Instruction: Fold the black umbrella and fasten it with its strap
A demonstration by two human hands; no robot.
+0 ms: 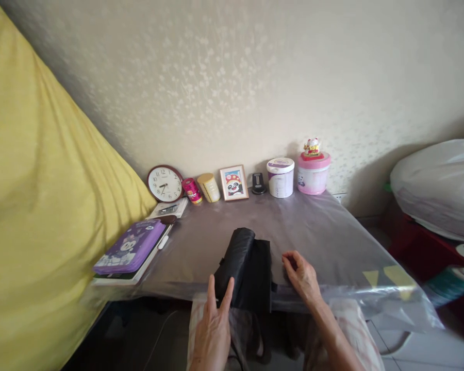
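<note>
A black fabric bundle (237, 263) lies at the front edge of the table, its left part rolled thick and its right part a flat flap. What kind of article it is, I cannot make out. My left hand (214, 330) grips the near end of the roll, with two fingers stretched along it. To the right of the flap, my right hand (302, 278) hovers just apart from the fabric, its fingers curled in and nothing visible between them. A thin dark cord hangs below, near my left wrist.
Clear plastic covers the table (294, 221). Along the wall stand a clock (165, 183), a pink can (192, 190), a framed panda picture (234, 183), a white tub (280, 178) and a pink-lidded tub (313, 174). A purple case (131, 247) lies left, beside a yellow curtain (42, 196).
</note>
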